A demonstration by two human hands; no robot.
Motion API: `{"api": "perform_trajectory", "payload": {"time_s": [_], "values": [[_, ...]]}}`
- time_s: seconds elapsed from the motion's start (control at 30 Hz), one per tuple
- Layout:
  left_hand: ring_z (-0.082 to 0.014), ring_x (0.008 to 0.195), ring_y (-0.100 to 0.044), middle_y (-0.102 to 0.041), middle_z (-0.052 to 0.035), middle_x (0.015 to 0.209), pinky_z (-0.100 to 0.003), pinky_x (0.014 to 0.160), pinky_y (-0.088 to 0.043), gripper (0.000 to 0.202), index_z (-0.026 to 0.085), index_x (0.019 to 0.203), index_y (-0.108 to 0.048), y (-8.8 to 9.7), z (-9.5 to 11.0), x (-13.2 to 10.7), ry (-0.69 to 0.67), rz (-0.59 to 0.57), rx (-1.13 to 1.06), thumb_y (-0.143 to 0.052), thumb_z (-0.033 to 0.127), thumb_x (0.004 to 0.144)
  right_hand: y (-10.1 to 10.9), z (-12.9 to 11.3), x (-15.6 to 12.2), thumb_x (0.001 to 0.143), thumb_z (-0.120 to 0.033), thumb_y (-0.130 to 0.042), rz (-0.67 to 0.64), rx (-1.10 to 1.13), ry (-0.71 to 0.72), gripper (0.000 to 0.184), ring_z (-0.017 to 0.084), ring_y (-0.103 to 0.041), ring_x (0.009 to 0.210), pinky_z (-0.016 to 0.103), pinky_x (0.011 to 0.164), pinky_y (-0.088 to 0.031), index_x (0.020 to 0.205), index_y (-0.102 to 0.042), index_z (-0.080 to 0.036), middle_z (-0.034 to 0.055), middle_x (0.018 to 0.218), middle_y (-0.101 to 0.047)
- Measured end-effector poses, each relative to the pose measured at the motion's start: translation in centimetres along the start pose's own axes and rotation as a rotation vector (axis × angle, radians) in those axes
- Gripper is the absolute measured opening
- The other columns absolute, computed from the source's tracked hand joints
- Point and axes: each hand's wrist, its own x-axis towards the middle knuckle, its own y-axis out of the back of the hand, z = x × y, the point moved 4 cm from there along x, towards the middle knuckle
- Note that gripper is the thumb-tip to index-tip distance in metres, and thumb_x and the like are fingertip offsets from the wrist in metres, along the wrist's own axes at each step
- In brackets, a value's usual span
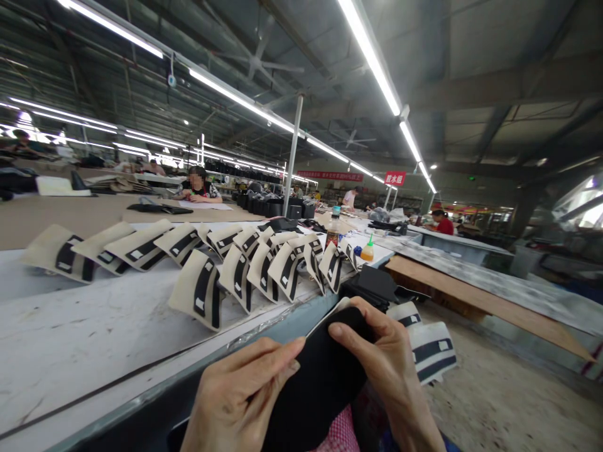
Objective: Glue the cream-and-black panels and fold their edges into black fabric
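Observation:
Between my two hands is a black fabric panel (320,376) with a thin pale edge along its top. My left hand (249,389) pinches the panel's upper left edge between thumb and fingertips. At the upper right, my right hand (384,358) grips the same panel, its thumb lying on the black face and its fingers behind the pale edge. The panel hangs tilted above my lap, and its underside is hidden. Just beyond my hands, curved cream pieces with black strips (198,289) stand in rows on the white table (103,339).
More striped cream pieces (431,345) lie right of my right hand. A stack of black pieces (372,282) sits at the table edge. Behind are a bottle (333,229) and a small yellow glue bottle (367,250). A co-worker (198,185) sits across the table.

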Motion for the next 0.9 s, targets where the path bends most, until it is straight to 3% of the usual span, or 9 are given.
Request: {"api": "perform_trajectory", "payload": {"time_s": [0.17,0.27,0.37,0.53,0.63,0.73,0.9], "values": [[-0.0140,0.072,-0.075,-0.072,0.0052,0.070,-0.015,0.064,-0.058,0.022,0.029,0.099,-0.081,-1.8,-1.3,1.3,0.248,0.025,-0.147,-0.066,0.016,0.089,-0.8,-1.4,-0.5,0.086,-0.020,-0.075,-0.123,-0.124,0.348,0.014,0.013,-0.063,0.072,0.020,0.066,-0.047,0.075,-0.068,-0.021,-0.0018,0.081,-0.068],[-0.0155,0.070,-0.075,-0.073,0.0051,0.069,-0.018,0.064,-0.059,0.016,0.027,0.087,-0.082,-1.8,-1.9,1.4,0.311,0.104,-0.128,-0.069,0.018,0.086,-0.5,-1.1,-0.8,0.089,-0.025,-0.075,-0.141,-0.146,0.372,0.006,0.014,-0.067,0.081,0.020,0.072,-0.050,0.085,-0.072,-0.023,0.0000,0.092,-0.072],[-0.0151,0.070,-0.075,-0.074,0.0065,0.069,-0.017,0.064,-0.059,0.014,0.028,0.086,-0.081,-1.1,-1.8,1.1,0.273,0.158,-0.050,-0.071,0.017,0.084,0.1,-1.2,-0.9,0.090,-0.027,-0.072,-0.080,-0.161,0.344,0.003,0.015,-0.069,0.084,0.020,0.073,-0.052,0.089,-0.072,-0.025,0.0004,0.096,-0.073],[-0.0145,0.076,-0.076,-0.071,0.0061,0.071,-0.015,0.059,-0.057,0.021,0.031,0.098,-0.076,-0.3,-0.1,0.3,0.089,0.131,0.047,-0.066,0.015,0.089,0.3,-2.5,-1.7,0.090,-0.023,-0.072,0.004,-0.234,0.363,0.012,0.012,-0.068,0.078,0.017,0.070,-0.052,0.079,-0.069,-0.025,-0.0025,0.090,-0.072],[-0.0132,0.074,-0.075,-0.070,0.0062,0.071,-0.013,0.057,-0.056,0.025,0.034,0.105,-0.072,0.0,0.8,-0.2,0.004,0.109,0.106,-0.063,0.015,0.092,0.4,-2.7,-2.1,0.090,-0.026,-0.072,-0.027,-0.205,0.282,0.013,0.012,-0.067,0.084,0.018,0.074,-0.052,0.078,-0.068,-0.026,-0.0031,0.095,-0.072],[-0.0107,0.067,-0.074,-0.065,0.0071,0.070,-0.010,0.057,-0.056,0.029,0.034,0.112,-0.068,0.3,1.1,-0.3,-0.064,0.055,0.144,-0.061,0.014,0.093,0.4,-2.8,-2.4,0.090,-0.028,-0.073,-0.068,-0.155,0.236,0.014,0.013,-0.067,0.084,0.021,0.077,-0.052,0.077,-0.068,-0.025,-0.0018,0.096,-0.071],[-0.0131,0.077,-0.077,-0.062,0.0058,0.072,-0.009,0.056,-0.056,0.040,0.036,0.126,-0.063,0.3,0.7,-0.2,-0.114,-0.079,0.139,-0.060,0.013,0.094,0.2,-3.5,-2.9,0.087,-0.028,-0.077,0.043,-0.140,0.257,0.012,0.015,-0.067,0.082,0.023,0.074,-0.052,0.076,-0.071,-0.026,-0.0002,0.092,-0.071]]}}
